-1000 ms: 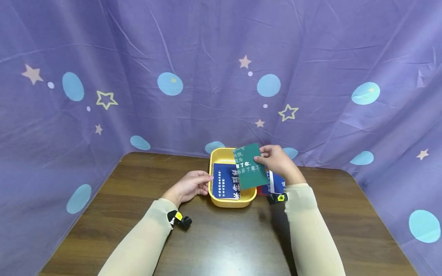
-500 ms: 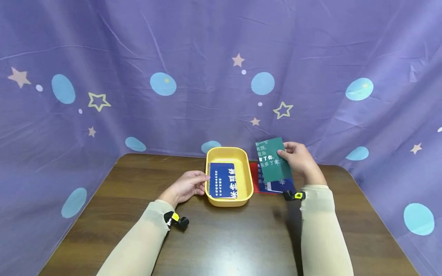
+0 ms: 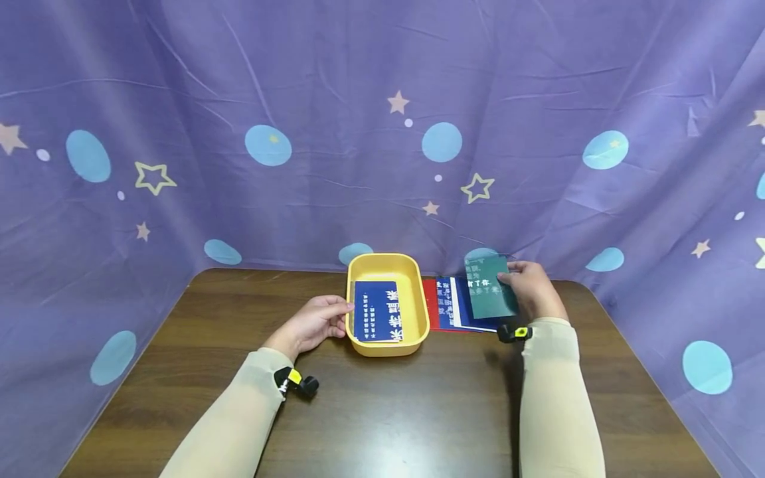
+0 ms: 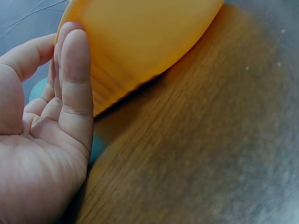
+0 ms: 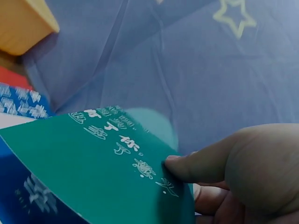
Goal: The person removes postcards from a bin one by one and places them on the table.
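Note:
In the head view my right hand (image 3: 536, 292) pinches a green card (image 3: 491, 292) with white writing, thumb on its face. The green card overlaps several blue cards (image 3: 445, 302) and a red card (image 3: 429, 304) lying on the table. The right wrist view shows the green card (image 5: 103, 168) slightly bowed, with a blue card (image 5: 18, 186) beneath it. My left hand (image 3: 315, 323) holds the left rim of a yellow plastic tray (image 3: 412, 279), thumb at the rim and fingers along the outer wall. Inside the tray lies a blue card (image 3: 373, 312) with white writing.
Brown wood-grain table (image 3: 382, 411) extends toward me and to both sides. Behind it hangs a purple curtain (image 3: 335, 166) with stars and blue ovals, close to the back edge. A small black wrist camera (image 3: 514, 333) sits at my right cuff.
My right hand has carried the green card from over the tray rightward, then lowered it over the blue cards. My left hand stays at the tray. The head view has shifted a little to the right.

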`<state>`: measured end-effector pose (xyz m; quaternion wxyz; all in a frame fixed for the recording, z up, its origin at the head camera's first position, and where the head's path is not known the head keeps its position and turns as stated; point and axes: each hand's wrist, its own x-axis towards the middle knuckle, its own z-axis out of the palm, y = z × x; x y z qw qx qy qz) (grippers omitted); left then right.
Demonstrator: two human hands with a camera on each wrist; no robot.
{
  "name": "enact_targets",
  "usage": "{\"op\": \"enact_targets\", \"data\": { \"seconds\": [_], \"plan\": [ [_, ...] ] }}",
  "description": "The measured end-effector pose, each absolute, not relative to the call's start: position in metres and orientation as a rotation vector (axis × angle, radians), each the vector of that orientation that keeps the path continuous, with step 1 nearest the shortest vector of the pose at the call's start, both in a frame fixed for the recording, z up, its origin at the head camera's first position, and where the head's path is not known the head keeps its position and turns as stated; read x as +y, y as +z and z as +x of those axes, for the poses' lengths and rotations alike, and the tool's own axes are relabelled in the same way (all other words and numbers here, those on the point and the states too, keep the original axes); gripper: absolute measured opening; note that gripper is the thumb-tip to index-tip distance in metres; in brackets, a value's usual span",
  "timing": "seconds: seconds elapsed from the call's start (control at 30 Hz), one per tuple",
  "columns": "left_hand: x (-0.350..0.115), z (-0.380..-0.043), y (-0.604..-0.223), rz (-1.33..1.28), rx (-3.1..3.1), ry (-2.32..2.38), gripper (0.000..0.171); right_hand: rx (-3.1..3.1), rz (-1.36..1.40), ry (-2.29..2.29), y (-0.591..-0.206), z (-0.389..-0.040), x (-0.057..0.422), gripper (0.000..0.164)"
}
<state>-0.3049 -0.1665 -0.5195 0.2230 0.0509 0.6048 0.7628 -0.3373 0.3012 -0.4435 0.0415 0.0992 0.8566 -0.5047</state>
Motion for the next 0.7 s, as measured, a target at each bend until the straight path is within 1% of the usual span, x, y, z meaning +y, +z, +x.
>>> {"op": "enact_targets", "data": {
  "seconds": [0.17,0.37,0.5,0.57,0.7],
  "plan": [
    [-0.167,-0.306,-0.52,0.147,1.67,2.105,0.012,2.696,0.271,-1.41,-0.457,-0.344,0.308,0.056],
    [-0.167,-0.305,-0.52,0.155,1.676,2.111,0.011,2.526,0.313,-1.528,-0.469,-0.35,0.306,0.056],
    [-0.167,-0.304,-0.521,0.14,1.666,2.115,0.011,2.5,0.344,-1.514,-0.477,-0.352,0.305,0.056],
    [-0.167,-0.304,-0.521,0.134,1.663,2.115,0.011,2.503,0.364,-1.479,-0.479,-0.353,0.306,0.06],
    [-0.167,-0.305,-0.521,0.146,1.662,2.118,0.011,2.534,0.375,-1.37,-0.48,-0.353,0.309,0.077]
  ]
}}
